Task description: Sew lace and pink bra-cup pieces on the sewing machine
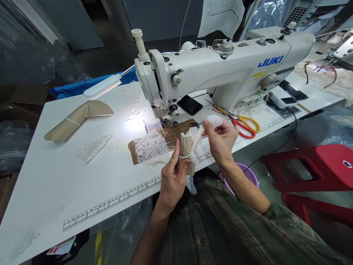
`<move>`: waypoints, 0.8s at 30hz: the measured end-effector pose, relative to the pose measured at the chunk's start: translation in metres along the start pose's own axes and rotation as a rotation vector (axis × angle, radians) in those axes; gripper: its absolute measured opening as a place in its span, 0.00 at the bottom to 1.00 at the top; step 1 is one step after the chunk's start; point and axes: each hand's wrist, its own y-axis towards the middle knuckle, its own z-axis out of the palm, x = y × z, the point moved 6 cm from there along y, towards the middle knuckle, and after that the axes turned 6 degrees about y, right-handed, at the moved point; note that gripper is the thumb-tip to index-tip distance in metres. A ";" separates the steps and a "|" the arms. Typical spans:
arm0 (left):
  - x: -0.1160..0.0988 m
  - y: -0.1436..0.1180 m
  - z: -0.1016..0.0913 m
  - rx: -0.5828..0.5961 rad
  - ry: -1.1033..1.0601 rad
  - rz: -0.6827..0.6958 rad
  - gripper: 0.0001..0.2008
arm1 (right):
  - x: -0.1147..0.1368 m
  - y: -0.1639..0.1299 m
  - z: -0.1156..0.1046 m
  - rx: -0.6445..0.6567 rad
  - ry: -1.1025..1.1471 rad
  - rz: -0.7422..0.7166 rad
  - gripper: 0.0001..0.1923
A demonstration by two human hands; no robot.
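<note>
Lying at the far left of the white table (55,173), a folded brown paper bundle (78,119) carries a rubber band, and a loose lace scrap (93,146) sits just beside it with bare tabletop all around. A printed ruler strip (110,204) runs along the table's near edge. Further right, lace on brown card (150,147) rests under the needle of the sewing machine (220,70), whose arm reads "JUKI" in blue; a yellow label beneath that is too small to read. Just past the table's near edge, the left hand (172,180) is closed around a small brown paper roll (186,152) bound by a rubber band, thumb along its side. The right hand (220,141) pinches white lace strip (213,121) between thumb and fingers, the strip leading out of the roll's top. Scissors (242,123) with yellow and red handles lie just right of that hand. Red stools (311,169) stand at the far right.
</note>
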 end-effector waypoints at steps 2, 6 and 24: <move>0.005 -0.002 -0.001 0.012 -0.072 -0.067 0.28 | -0.001 0.021 -0.011 -0.090 0.043 -0.055 0.16; 0.016 -0.005 -0.004 0.019 -0.384 -0.298 0.30 | 0.011 0.049 -0.031 -0.080 0.226 -0.092 0.14; 0.006 0.014 0.008 -0.223 -0.495 -0.323 0.13 | -0.020 -0.050 0.004 0.794 0.183 0.647 0.17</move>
